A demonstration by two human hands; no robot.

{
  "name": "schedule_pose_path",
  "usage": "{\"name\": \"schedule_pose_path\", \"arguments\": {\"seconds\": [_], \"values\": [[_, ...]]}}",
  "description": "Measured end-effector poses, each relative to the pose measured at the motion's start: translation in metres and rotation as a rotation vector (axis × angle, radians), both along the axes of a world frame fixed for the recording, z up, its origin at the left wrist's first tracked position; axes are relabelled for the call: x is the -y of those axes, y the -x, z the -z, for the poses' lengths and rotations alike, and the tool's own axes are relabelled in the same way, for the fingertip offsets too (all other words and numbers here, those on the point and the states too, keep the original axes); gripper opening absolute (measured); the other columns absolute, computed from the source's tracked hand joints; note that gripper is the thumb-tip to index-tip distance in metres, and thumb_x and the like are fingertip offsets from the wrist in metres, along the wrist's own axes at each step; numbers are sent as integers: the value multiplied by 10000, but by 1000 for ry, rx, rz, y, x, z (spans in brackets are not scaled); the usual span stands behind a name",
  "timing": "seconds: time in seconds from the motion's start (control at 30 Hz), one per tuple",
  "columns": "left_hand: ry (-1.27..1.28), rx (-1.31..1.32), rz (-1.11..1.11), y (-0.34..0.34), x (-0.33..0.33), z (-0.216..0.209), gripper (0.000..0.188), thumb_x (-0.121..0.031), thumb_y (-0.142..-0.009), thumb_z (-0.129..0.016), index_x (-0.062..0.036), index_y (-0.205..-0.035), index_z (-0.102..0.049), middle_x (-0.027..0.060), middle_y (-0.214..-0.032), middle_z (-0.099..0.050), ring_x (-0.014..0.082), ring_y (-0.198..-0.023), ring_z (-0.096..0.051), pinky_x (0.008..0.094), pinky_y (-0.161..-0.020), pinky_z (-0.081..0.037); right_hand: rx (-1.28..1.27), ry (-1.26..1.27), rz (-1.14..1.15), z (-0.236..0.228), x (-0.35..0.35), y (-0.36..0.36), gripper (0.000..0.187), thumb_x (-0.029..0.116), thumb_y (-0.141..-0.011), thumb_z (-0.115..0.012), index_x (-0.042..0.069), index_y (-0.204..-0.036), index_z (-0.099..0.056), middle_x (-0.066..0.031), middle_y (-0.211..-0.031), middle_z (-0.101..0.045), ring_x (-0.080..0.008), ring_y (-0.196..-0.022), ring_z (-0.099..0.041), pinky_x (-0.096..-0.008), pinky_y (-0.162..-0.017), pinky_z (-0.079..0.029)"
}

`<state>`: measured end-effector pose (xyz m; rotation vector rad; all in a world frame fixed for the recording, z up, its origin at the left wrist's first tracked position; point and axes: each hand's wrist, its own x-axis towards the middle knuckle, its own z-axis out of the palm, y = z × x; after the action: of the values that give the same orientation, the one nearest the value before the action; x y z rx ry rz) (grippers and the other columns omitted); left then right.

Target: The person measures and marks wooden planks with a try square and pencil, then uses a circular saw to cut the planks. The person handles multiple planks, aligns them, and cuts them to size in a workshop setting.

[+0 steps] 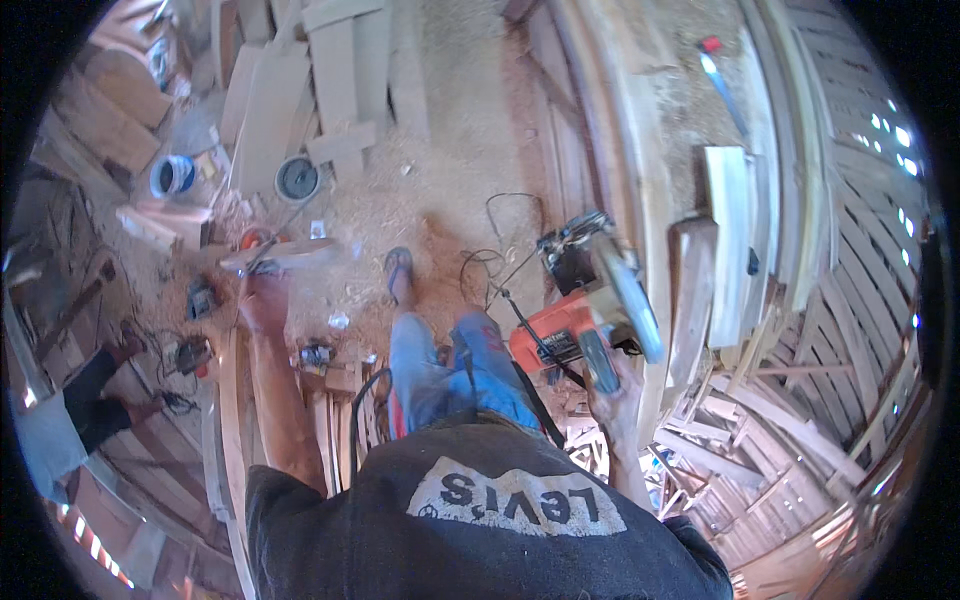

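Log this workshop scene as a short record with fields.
Right hand: the right hand grips an orange power tool
Left hand: the left hand is at a flat brown piece; grip unclear
Far left: another person, partly visible
Upper left: blue-and-white bucket
Upper right: red-and-blue tool

Dusty brown floor (455,120), slatted wooden wall (868,262) with bright daylight (903,137) between slats.
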<state>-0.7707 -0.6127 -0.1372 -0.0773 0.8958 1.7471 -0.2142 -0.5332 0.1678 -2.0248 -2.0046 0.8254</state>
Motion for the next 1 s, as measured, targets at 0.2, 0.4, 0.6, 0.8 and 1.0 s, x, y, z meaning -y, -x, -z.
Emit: {"name": "schedule_pose_path", "arguments": {"seconds": [0.2,0.4,0.6,0.8,1.0], "values": [[-389,353,18,6,-55,-46,580,-381,-1081,-382,-5,-1509,-487,201,-1511,-542,379,-1402,-486,563,-1191,-345,-257,-250,238,-6,-62,-16,276,38,-861,-710,-30,-1127,-684,-110,-864,-703,-205,-767,-637,-344,-728,-515],[-376,210,294,-29,-128,-132,670,-542,-1051,-540,15,-1424,-524,149,-1176,-638,296,-1087,-622,483,-979,-537,207,-42,391,4,-86,-80,446,109,-777,-754,23,-1213,-717,-220,-975,-768,-346,-905,-758,-418,-841,-566],[66,-226,206,-113,-185,-155,683,-583,-1078,-444,-3,-1433,-513,177,-1269,-643,334,-1057,-650,506,-920,-544,-227,-426,502,-10,-100,-106,399,55,-828,-769,-18,-1215,-705,-127,-983,-758,-231,-848,-710,-371,-813,-550],[122,-527,345,-177,-301,-185,566,-488,-1100,-490,7,-1371,-532,109,-1099,-663,187,-862,-640,345,-758,-559,-833,-234,697,-80,-163,-80,335,18,-858,-754,-31,-1183,-689,-31,-813,-657,-90,-608,-561,-254,-558,-428],[-18,-372,292,-233,-407,-248,537,-494,-1109,-471,-87,-1460,-495,64,-937,-608,145,-656,-559,309,-563,-479,-786,-200,644,-68,-225,-36,390,2,-869,-760,-36,-1249,-682,-73,-1007,-725,-128,-807,-671,-272,-711,-525]]}}
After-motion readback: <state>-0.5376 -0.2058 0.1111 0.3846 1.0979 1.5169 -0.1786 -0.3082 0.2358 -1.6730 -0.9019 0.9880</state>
